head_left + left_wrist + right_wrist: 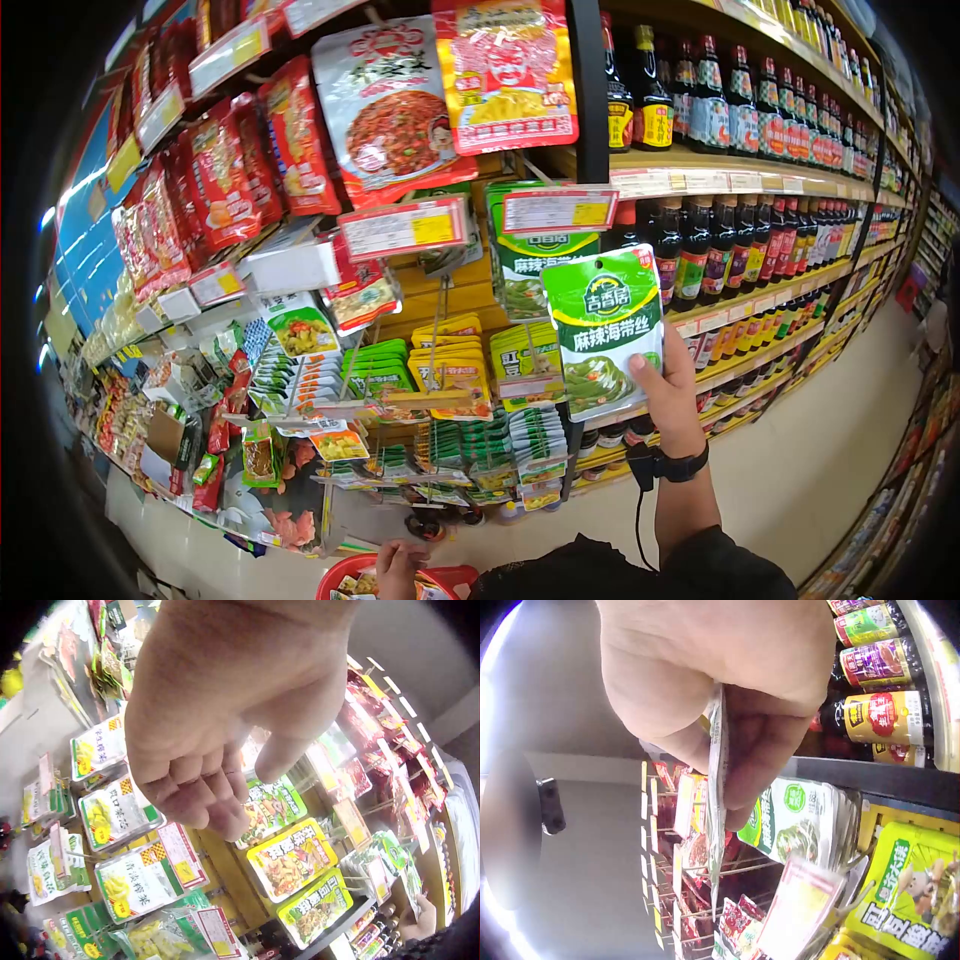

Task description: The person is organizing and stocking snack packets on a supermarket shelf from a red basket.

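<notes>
My right hand (670, 395) pinches a green and white packet of seaweed strips (603, 335), thumb on its front, and holds it upright facing me. Seen edge-on in the right wrist view, the same packet (717, 802) sits between thumb and fingers. More green seaweed packets (530, 275) hang on the rack just behind it. Low in the head view, my left hand (400, 568) is over a red basket (460, 577) with packets inside. The left wrist view has that hand (225, 697) with fingers loosely curled and nothing in them.
Hanging racks carry yellow packets (450, 365), red seasoning bags (300, 135) and price tags (405, 227) that stick out on hooks. Shelves of sauce bottles (710, 245) run along the right. Pale floor (790, 450) lies in the aisle.
</notes>
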Demonstrator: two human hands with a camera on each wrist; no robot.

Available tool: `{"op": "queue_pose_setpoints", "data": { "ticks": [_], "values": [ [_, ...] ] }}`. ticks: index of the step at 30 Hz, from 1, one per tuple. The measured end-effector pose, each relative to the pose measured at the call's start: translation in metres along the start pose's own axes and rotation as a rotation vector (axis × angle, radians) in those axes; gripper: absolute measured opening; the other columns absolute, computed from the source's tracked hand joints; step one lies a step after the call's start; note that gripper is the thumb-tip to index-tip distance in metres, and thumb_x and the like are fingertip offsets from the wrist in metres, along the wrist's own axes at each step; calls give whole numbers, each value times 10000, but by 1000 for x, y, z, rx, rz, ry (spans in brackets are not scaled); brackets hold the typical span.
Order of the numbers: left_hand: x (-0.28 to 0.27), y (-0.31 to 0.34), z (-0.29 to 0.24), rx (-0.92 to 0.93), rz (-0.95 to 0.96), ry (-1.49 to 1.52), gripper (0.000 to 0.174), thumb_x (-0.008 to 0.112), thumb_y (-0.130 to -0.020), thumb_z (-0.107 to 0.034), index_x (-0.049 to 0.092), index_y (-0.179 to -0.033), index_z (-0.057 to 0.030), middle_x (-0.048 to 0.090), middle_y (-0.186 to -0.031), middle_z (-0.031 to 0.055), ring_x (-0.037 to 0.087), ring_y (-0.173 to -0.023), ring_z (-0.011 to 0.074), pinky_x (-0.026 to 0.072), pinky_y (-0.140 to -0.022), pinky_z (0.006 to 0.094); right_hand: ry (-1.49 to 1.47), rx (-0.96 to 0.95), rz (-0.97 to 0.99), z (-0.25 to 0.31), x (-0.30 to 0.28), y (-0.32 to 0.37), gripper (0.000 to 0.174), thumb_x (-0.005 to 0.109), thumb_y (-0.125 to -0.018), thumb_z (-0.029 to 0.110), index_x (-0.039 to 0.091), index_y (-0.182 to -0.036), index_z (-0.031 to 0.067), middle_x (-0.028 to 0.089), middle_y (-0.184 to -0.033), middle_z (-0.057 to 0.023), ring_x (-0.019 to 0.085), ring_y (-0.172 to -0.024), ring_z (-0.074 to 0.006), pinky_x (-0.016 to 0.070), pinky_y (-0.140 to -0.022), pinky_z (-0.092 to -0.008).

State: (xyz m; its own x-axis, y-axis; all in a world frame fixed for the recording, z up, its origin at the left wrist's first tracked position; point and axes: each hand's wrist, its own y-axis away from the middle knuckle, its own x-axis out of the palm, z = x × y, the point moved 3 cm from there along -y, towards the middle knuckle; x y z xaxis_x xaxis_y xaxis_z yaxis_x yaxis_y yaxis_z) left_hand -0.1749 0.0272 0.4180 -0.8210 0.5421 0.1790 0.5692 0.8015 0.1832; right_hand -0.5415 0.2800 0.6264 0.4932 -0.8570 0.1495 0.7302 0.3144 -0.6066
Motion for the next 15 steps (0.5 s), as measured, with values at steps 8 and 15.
{"op": "queue_pose_setpoints", "data": {
  "ticks": [8, 15],
  "values": [
    [56, -31, 17, 62, 65, -46, 125, 490, -983, -145, 530, -1043, -42, 683, -893, 145, 678, -754, 223, 532, -665, 304, -250, 17, -60, -21, -41, -26, 583, 565, -929, 79, 337, -1453, -37, 523, -1346, -102, 490, -1216, -161, 364, -1042, -308],
    [97, -26, 25, -1, 115, -156, 135, 489, -989, -132, 540, -1066, -33, 684, -943, 133, 685, -840, 215, 536, -710, 307, -158, -1, 85, -37, -50, -36, 564, 535, -961, 89, 309, -1461, -41, 486, -1372, -100, 443, -1246, -161, 322, -1065, -308]
  ]
}}
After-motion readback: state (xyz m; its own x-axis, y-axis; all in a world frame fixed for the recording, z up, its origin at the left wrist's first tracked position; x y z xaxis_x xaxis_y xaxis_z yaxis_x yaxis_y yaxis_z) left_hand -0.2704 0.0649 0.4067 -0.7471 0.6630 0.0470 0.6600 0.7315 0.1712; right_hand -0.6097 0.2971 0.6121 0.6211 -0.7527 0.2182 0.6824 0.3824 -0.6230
